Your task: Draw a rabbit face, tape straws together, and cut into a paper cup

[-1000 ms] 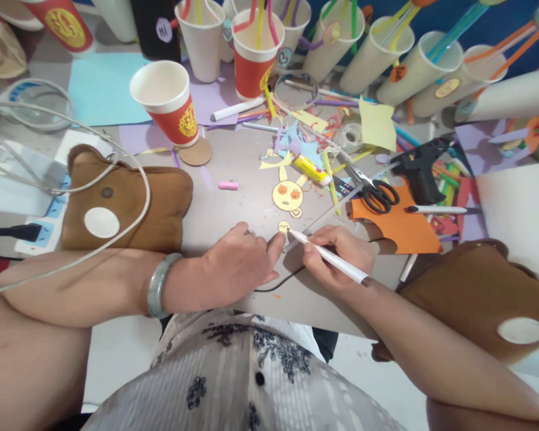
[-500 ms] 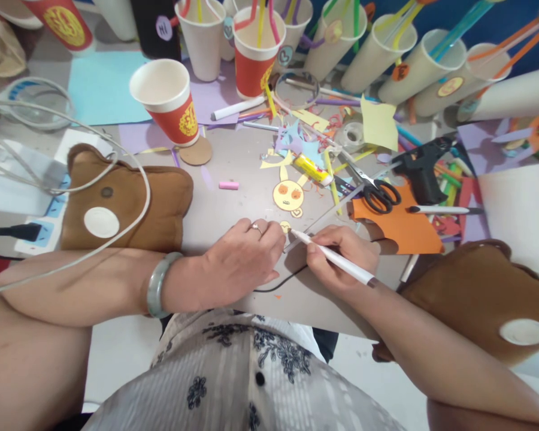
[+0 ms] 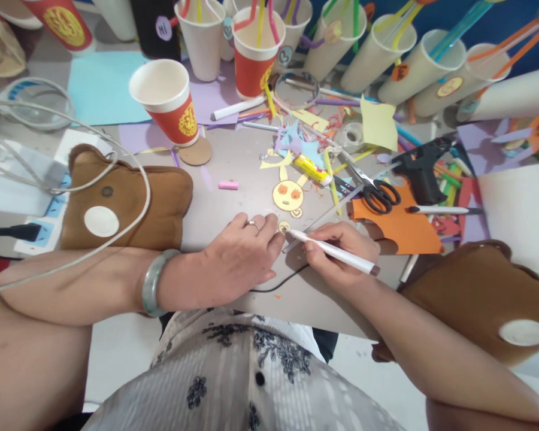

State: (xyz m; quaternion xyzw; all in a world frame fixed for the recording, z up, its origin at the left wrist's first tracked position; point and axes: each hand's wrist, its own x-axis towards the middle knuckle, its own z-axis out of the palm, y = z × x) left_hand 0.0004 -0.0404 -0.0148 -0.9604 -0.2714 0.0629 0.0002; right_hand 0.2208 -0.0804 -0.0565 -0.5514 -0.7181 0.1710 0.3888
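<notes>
A white marker (image 3: pixel 336 251) with a dark end is pinched in my right hand (image 3: pixel 339 248), its tip on a small yellow paper circle (image 3: pixel 283 225). A small dark mark shows on that circle. My left hand (image 3: pixel 233 260) lies palm down on the table, thumb apart and fingers a little bent, the fingertips at the circle's lower left edge. Whether they touch it I cannot tell. Just above is a yellow paper rabbit face (image 3: pixel 288 194) with orange eyes, and a small heart-marked circle (image 3: pixel 296 212) sits at its chin.
Black scissors (image 3: pixel 379 194), a glue stick (image 3: pixel 313 169), a glue gun (image 3: pixel 424 170) and orange paper (image 3: pixel 399 230) lie beyond my right hand. A red paper cup (image 3: pixel 175 117) and a brown plush pouch (image 3: pixel 161 203) stand left, with a white cable (image 3: pixel 149 185) looping over the pouch.
My left hand has shifted slightly left. The marker has tilted a little flatter, and its tip has moved slightly left onto the small circle.
</notes>
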